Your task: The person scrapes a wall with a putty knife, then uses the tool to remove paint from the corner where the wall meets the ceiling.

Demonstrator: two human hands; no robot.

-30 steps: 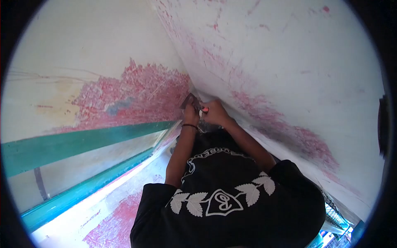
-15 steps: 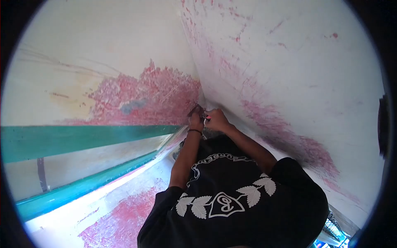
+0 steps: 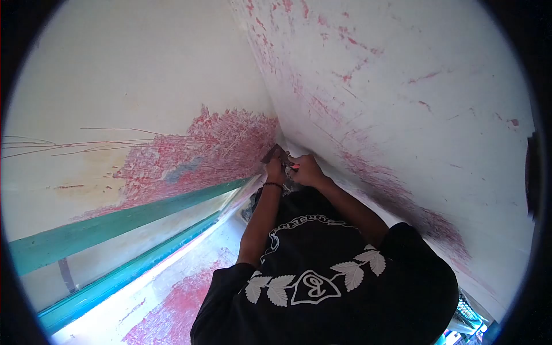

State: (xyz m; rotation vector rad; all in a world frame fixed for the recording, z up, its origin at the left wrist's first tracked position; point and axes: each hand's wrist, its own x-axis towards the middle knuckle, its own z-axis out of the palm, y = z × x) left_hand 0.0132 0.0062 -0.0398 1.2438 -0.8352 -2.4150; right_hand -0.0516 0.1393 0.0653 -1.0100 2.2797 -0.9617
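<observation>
My left hand [image 3: 276, 169], with a dark band at the wrist, is closed on a dark brown flat piece [image 3: 268, 155] whose kind I cannot make out. The piece sits close to the corner where two walls meet. Right beside it, my right hand [image 3: 307, 171] is closed round a small object with a bright red part [image 3: 295, 167]; the rest of that object is hidden by the fingers. Left of the hands, the wall has a rough red patch [image 3: 224, 141] where the pale surface is scraped or worn.
A green ledge [image 3: 115, 221] runs along the left wall, with a second green strip [image 3: 115, 290] below. The right wall [image 3: 414, 126] is pale with red streaks. A basket-like mesh object [image 3: 467, 310] shows at lower right.
My view has turned, so the green ledge slopes more steeply and the red patch sits lower at its left. Both hands stay together at the corner, still holding their things.
</observation>
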